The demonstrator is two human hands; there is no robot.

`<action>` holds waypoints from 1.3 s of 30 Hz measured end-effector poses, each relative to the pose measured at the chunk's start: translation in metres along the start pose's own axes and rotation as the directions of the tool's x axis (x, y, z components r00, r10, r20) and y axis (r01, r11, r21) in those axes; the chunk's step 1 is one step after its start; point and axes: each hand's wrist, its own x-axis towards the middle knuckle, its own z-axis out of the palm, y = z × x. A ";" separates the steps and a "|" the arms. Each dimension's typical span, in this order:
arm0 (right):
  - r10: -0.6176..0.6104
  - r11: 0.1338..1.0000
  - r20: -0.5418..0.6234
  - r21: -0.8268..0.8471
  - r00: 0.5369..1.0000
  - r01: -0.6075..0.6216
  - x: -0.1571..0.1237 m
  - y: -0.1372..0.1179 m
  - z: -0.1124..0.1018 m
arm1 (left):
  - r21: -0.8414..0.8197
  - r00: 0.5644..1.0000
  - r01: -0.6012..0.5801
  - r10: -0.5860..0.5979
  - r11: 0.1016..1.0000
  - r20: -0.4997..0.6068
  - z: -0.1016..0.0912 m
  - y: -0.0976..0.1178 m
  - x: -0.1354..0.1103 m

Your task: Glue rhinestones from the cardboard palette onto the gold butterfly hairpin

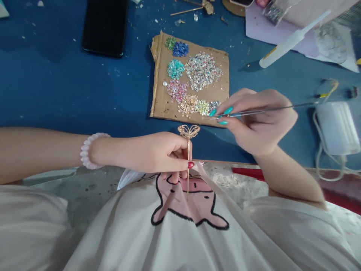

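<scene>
My left hand (160,152) is closed around the stem of a gold hairpin (188,150), which stands upright with its butterfly-shaped top above my fingers. In my right hand (256,120) I grip a pair of thin metal tweezers (248,112), their tips pointing left over the lower edge of a cardboard piece (166,109). Small rhinestones lie on that cardboard in piles: a large clear pile (202,70), and blue (180,49), green, turquoise (175,69), pink (177,90), peach (188,104) and yellow ones (202,107). Whether the tweezer tips hold a stone is too small to tell.
A black phone (105,28) lies at the upper left of the blue table (56,90). To the upper right is a white glue bottle (282,49) with a long nozzle. A white adapter (337,128) with its cable sits at the right, by my right wrist.
</scene>
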 end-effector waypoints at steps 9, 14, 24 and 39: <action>-0.183 0.981 0.164 -0.038 0.969 0.192 0.000 -0.011 0.004 | 0.013 0.997 0.070 -0.069 0.997 -0.028 0.002 0.008 0.001; -0.240 0.967 0.180 -0.046 0.954 0.252 -0.003 -0.007 0.008 | -0.030 0.997 0.065 -0.066 0.997 -0.029 0.004 0.006 0.000; -0.245 0.963 0.187 -0.062 0.951 0.261 -0.004 -0.007 0.011 | -0.029 0.996 0.088 -0.089 0.996 -0.024 0.003 0.008 0.001; -0.240 0.960 0.200 -0.096 0.950 0.263 -0.005 -0.008 0.009 | -0.018 0.997 0.077 -0.077 0.997 -0.015 0.003 0.006 0.000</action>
